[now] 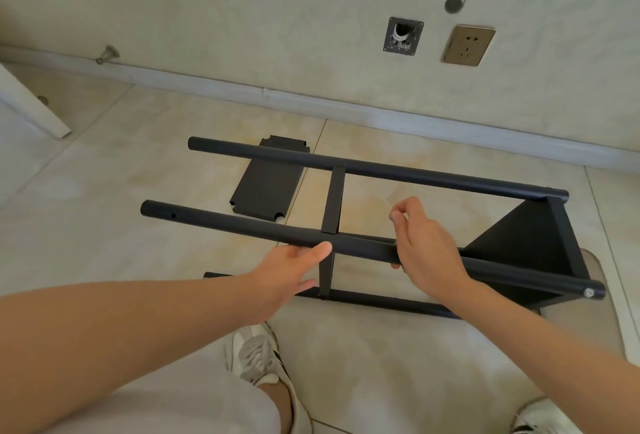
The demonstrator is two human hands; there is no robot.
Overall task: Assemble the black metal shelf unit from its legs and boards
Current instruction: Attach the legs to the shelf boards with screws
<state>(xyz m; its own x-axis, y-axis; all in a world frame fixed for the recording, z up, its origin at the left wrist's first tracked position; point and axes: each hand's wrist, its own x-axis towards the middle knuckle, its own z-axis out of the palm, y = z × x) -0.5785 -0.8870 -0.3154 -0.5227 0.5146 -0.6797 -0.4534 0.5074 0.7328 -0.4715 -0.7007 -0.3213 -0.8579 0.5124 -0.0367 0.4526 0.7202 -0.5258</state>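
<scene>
The black shelf unit lies on its side on the tiled floor. Its far upper leg (381,169) and near upper leg (225,222) are joined by a middle board (333,201), seen edge-on, and an end board (519,243) at the right. A lower leg (381,302) rests on the floor. My left hand (291,271) holds the near upper leg beside the middle board, thumb on top and fingers underneath. My right hand (426,246) curls round the same leg further right, with thumb and forefinger pinched together above it. A screw head (588,292) shows at that leg's right end. A loose black board (266,184) lies flat behind.
The wall runs close behind the unit, with a skirting board, a brass socket (469,44) and an open wall box (403,35). A white panel (31,104) leans in at the left. My shoes (259,357) stand just in front. A grey pad (613,312) lies under the unit's right end.
</scene>
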